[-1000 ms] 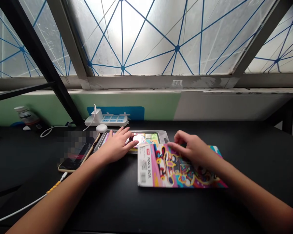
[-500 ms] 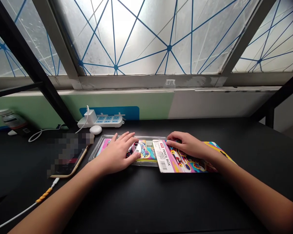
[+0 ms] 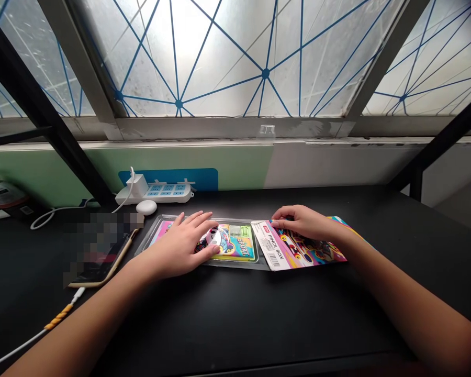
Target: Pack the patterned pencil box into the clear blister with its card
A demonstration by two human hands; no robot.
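my left hand (image 3: 176,248): open, palm down on the clear plastic tray (image 3: 235,264) holding a printed SPORT box (image 3: 235,243), nothing gripped | my right hand (image 3: 302,221): released, fingers lightly curved on the printed PENCIL BOX sleeve (image 3: 298,251) | tray and sleeve: touching side by side, near the middle of the table's (image 3: 235,324) far edge
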